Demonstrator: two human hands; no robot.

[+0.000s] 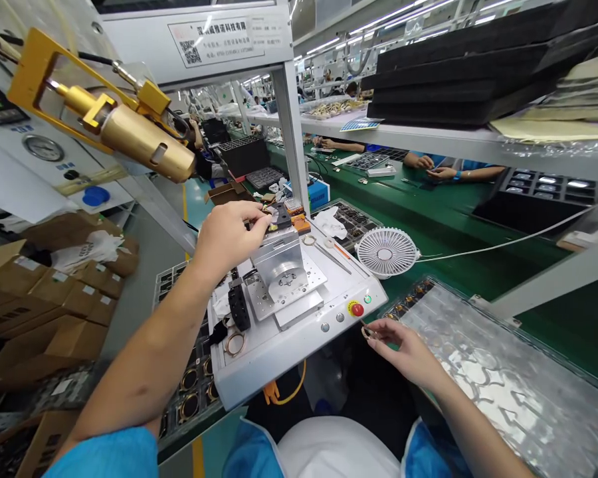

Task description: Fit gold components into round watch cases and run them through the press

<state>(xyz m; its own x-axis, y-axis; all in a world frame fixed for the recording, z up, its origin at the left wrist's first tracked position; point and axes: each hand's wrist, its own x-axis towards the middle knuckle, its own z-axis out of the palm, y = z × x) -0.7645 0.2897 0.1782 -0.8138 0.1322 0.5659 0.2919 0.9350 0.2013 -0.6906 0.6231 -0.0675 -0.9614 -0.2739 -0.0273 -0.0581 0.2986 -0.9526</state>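
Observation:
My left hand [229,236] reaches over the machine, its thumb and fingers pinched at the black block on top of the metal fixture [283,262]. What lies between those fingertips is too small to make out. Near the front right corner of the white machine base [259,362], my right hand [398,345] pinches a small ring-shaped part [367,331] between thumb and fingers. The red stop button [356,309] is just beyond it. A copper-coloured ring [234,344] lies on the base at the left, beside a black strap-like piece [238,307].
A gold cylinder unit [147,143] hangs at the upper left. Tweezers [331,257] lie near a white fan [387,253]. A plastic-covered tray [503,378] stands at the right, with another tray at the lower left. Co-workers' hands [441,171] show across the green bench.

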